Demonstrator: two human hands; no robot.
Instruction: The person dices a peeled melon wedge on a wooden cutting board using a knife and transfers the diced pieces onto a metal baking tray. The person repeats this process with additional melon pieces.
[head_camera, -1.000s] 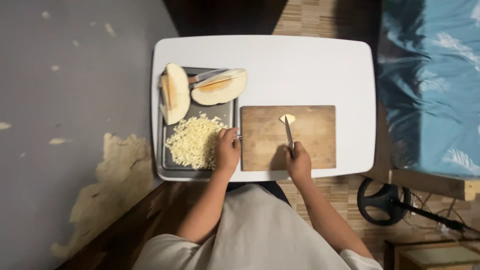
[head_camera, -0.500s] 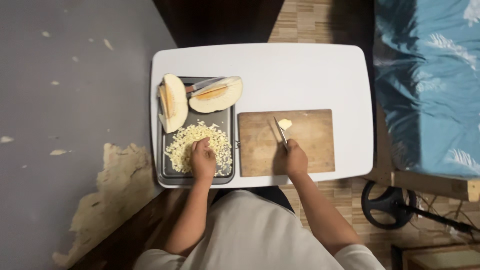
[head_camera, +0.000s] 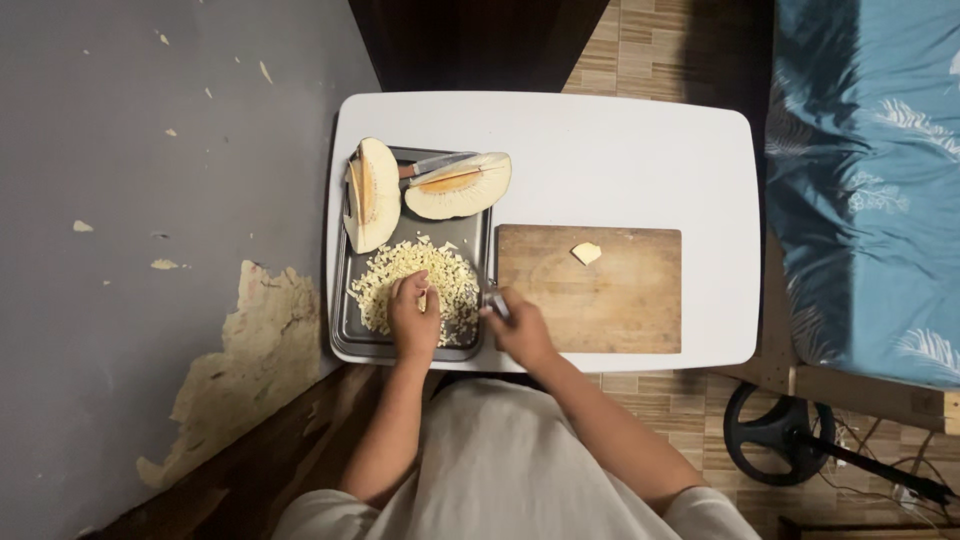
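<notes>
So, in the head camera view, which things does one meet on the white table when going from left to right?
Metal tray with the chopped pile → left hand → right hand holding a knife → wooden cutting board → small pale piece on the board.

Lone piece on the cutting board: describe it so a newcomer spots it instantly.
On the white table, right of the dark metal tray, lies a wooden cutting board. Near its top edge sits one small pale-yellow chunk. Unlike the heap of diced bits in the tray, it lies alone, clear of both hands.
</notes>
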